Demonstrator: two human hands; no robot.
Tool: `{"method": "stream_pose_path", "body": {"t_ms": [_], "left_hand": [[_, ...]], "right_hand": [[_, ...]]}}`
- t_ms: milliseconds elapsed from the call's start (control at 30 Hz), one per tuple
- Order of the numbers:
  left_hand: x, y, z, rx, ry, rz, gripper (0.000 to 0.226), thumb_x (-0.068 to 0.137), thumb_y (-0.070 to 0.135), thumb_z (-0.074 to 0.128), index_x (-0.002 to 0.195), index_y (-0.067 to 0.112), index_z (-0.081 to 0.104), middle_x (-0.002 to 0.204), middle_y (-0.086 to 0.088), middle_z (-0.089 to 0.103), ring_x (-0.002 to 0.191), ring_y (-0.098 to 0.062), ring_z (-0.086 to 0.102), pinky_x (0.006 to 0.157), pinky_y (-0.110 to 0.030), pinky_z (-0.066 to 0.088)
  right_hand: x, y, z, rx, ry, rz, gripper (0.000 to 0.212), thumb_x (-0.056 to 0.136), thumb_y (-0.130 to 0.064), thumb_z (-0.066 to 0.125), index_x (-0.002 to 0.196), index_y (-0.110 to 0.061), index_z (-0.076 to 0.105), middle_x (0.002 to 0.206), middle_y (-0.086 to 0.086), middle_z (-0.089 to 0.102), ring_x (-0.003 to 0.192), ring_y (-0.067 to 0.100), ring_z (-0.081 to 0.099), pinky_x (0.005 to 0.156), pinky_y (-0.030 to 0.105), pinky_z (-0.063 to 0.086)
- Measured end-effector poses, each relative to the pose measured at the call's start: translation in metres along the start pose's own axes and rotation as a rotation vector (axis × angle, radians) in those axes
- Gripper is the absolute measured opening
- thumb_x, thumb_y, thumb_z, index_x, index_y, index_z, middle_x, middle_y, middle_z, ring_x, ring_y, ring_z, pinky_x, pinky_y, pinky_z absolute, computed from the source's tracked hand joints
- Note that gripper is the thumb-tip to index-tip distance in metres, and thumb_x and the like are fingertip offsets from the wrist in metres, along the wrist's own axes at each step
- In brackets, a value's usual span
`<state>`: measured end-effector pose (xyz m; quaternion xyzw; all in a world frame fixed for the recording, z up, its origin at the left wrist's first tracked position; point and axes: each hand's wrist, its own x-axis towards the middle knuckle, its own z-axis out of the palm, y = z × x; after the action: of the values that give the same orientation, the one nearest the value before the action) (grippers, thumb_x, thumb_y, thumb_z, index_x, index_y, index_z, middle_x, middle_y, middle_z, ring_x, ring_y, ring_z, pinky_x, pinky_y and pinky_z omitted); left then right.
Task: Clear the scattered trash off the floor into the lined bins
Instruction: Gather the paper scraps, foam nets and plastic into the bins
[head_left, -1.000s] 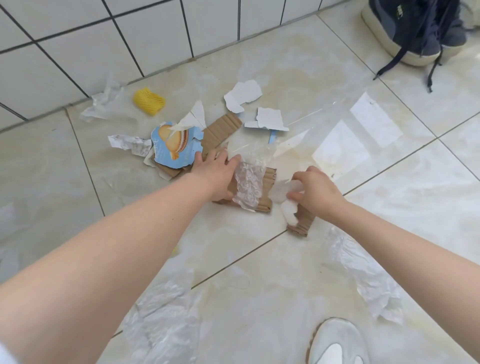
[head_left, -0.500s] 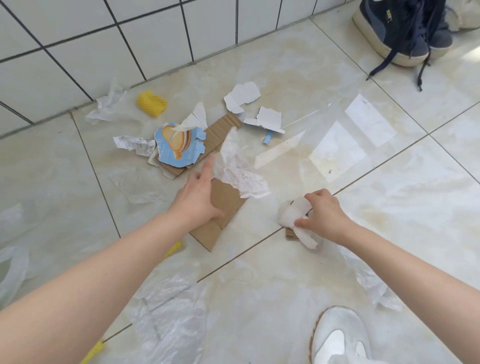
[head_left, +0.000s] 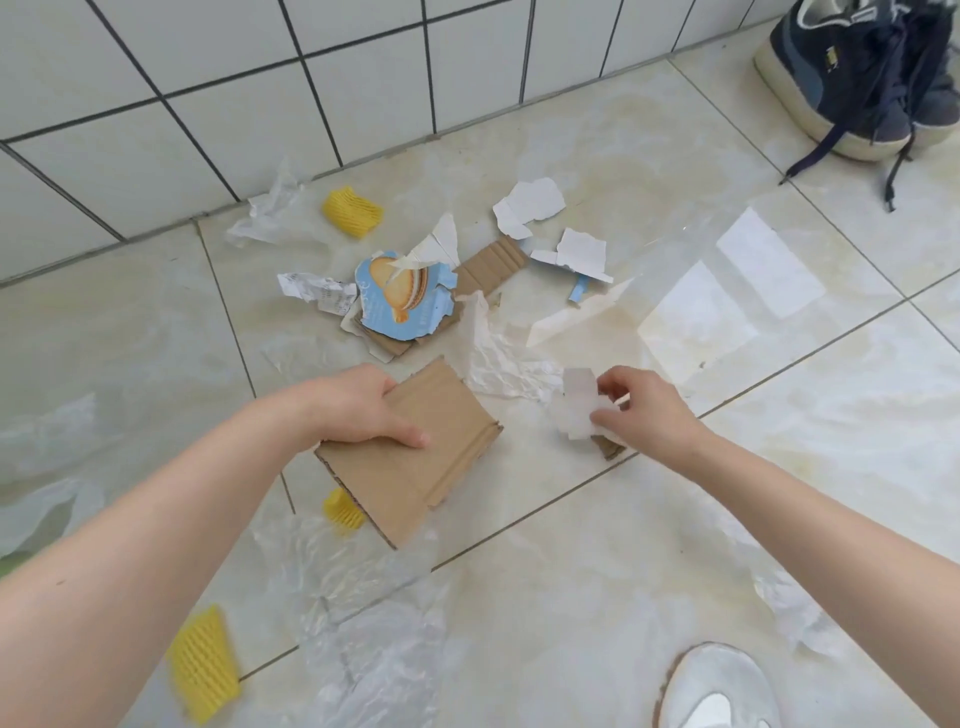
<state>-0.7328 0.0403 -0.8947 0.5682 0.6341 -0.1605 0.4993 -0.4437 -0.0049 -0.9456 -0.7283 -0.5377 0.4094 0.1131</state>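
While my left hand (head_left: 358, 410) grips a flat cardboard piece (head_left: 415, 457) off the floor (head_left: 675, 571), my right hand (head_left: 641, 410) pinches white scraps (head_left: 579, 402) — both clamped. Beyond them lies torn packaging (head_left: 402, 299); crumpled plastic (head_left: 363, 623) lies nearer me — yellow foam (head_left: 202, 662) under my left forearm.

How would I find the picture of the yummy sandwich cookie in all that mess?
Start at the white tiled wall and look down to the floor just below it, in the middle of the trash pile. The blue torn wrapper lies on brown cardboard, right of a crumpled receipt. It is the only blue piece with a golden cookie printed on it.
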Motion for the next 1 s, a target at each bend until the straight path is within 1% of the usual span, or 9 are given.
{"method": "stream_pose_path", "body": {"t_ms": [100, 200, 267, 367, 433, 533, 700, 833, 1000], "left_hand": [[0.004, -0.011, -0.016, 0.036, 0.105, 0.032, 0.015, 0.079, 0.031, 0.076, 0.083, 0.022, 0.065, 0.081, 0.005, 0.067, 0.073, -0.011, 0.064, 0.059, -0.024, 0.047], [0.013, -0.023, -0.028, 0.067, 0.258, 0.074, 0.013, 0.081, 0.027, 0.074, 0.088, 0.020, 0.066, 0.081, 0.004, 0.064, 0.076, -0.015, 0.061, 0.057, -0.023, 0.043], [0.018, -0.028, -0.032, 0.075, 0.322, 0.093, 0.011, 0.081, 0.026, 0.073, 0.090, 0.025, 0.067, 0.082, 0.004, 0.065, 0.078, -0.016, 0.061, 0.057, -0.023, 0.042], [0.033, -0.034, -0.029, 0.119, 0.328, 0.160, 0.012, 0.083, 0.023, 0.071, 0.077, 0.027, 0.061, 0.082, 0.003, 0.058, 0.086, -0.021, 0.058, 0.059, -0.025, 0.039], [0.048, -0.036, -0.025, 0.179, 0.361, 0.202, 0.007, 0.083, 0.024, 0.070, 0.089, 0.023, 0.065, 0.102, 0.000, 0.054, 0.107, -0.024, 0.051, 0.076, -0.029, 0.043], [0.065, -0.037, -0.021, 0.257, 0.413, 0.209, 0.047, 0.084, 0.030, 0.068, 0.128, 0.019, 0.059, 0.144, -0.003, 0.035, 0.134, -0.027, 0.028, 0.108, -0.040, 0.033], [0.073, -0.036, -0.014, 0.290, 0.408, 0.236, 0.053, 0.087, 0.030, 0.064, 0.135, 0.016, 0.051, 0.155, -0.003, 0.022, 0.142, -0.024, 0.017, 0.112, -0.042, 0.029], [0.072, -0.040, -0.013, 0.264, 0.429, 0.243, 0.047, 0.086, 0.031, 0.065, 0.129, 0.015, 0.055, 0.157, -0.001, 0.017, 0.142, -0.025, 0.016, 0.112, -0.041, 0.029], [0.072, -0.050, -0.010, 0.211, 0.512, 0.238, 0.044, 0.084, 0.036, 0.066, 0.119, 0.011, 0.059, 0.135, -0.001, 0.033, 0.126, -0.025, 0.027, 0.104, -0.034, 0.034]], "right_hand": [[0.012, -0.030, -0.008, 0.039, 0.041, -0.068, 0.010, 0.082, -0.011, 0.061, 0.092, -0.013, 0.064, 0.087, -0.003, 0.063, 0.071, 0.011, 0.058, 0.054, 0.016, 0.043], [0.034, -0.066, -0.007, -0.001, 0.037, -0.157, 0.003, 0.084, -0.018, 0.061, 0.085, -0.015, 0.061, 0.084, -0.004, 0.060, 0.074, 0.015, 0.056, 0.057, 0.019, 0.042], [0.055, -0.093, -0.002, -0.067, 0.027, -0.231, 0.008, 0.085, -0.019, 0.060, 0.084, -0.011, 0.059, 0.085, -0.001, 0.060, 0.072, 0.017, 0.055, 0.055, 0.021, 0.039], [0.086, -0.137, 0.010, -0.171, 0.049, -0.304, 0.020, 0.087, -0.018, 0.055, 0.096, -0.002, 0.061, 0.090, 0.009, 0.062, 0.083, 0.025, 0.055, 0.065, 0.032, 0.041], [0.103, -0.162, 0.021, -0.258, 0.030, -0.338, 0.021, 0.088, -0.019, 0.053, 0.102, -0.005, 0.061, 0.093, 0.010, 0.061, 0.091, 0.028, 0.058, 0.066, 0.029, 0.039], [0.123, -0.183, 0.041, -0.449, -0.025, -0.380, 0.025, 0.089, -0.019, 0.053, 0.110, -0.006, 0.060, 0.107, 0.012, 0.062, 0.104, 0.031, 0.056, 0.076, 0.026, 0.033], [0.148, -0.172, 0.065, -0.677, -0.118, -0.343, 0.015, 0.083, -0.020, 0.056, 0.097, -0.014, 0.057, 0.095, 0.007, 0.051, 0.105, 0.033, 0.051, 0.089, 0.035, 0.033], [0.145, -0.162, 0.066, -0.558, -0.125, -0.319, 0.017, 0.083, -0.022, 0.063, 0.099, -0.017, 0.061, 0.099, 0.006, 0.045, 0.097, 0.025, 0.038, 0.080, 0.032, 0.035], [0.127, -0.155, 0.044, -0.071, -0.077, -0.324, 0.017, 0.082, -0.017, 0.068, 0.097, -0.009, 0.064, 0.082, -0.002, 0.051, 0.074, 0.015, 0.047, 0.059, 0.022, 0.035]]}}
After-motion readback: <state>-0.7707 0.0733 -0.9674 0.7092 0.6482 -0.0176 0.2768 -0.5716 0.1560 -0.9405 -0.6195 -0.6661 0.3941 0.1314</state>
